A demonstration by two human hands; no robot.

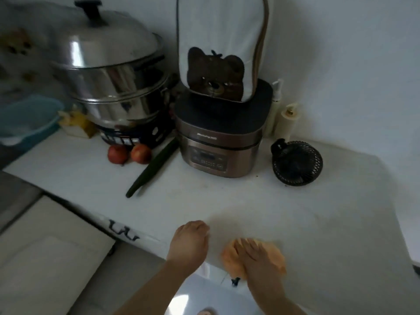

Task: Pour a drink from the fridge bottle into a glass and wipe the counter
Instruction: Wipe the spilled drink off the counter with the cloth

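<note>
Pressing down with my right hand [261,260], fingers spread flat, I have the orange cloth [254,258] pinned under the palm at the tabletop's [227,196] near edge. The cloth is bunched into a rough oval, its long axis running along that edge; the picture is blurred there. My left hand [189,242] rests just beside it on the same edge, loosely curled and holding nothing. Toward the far edge stand a rice cooker [218,142] with a bear-print cover [218,48] on top, a steel steamer pot [111,73] and a small black fan [295,164]. A cucumber [152,167] lies diagonally, pointing from the cooker toward the near left edge, beside two tomatoes [129,153].
</note>
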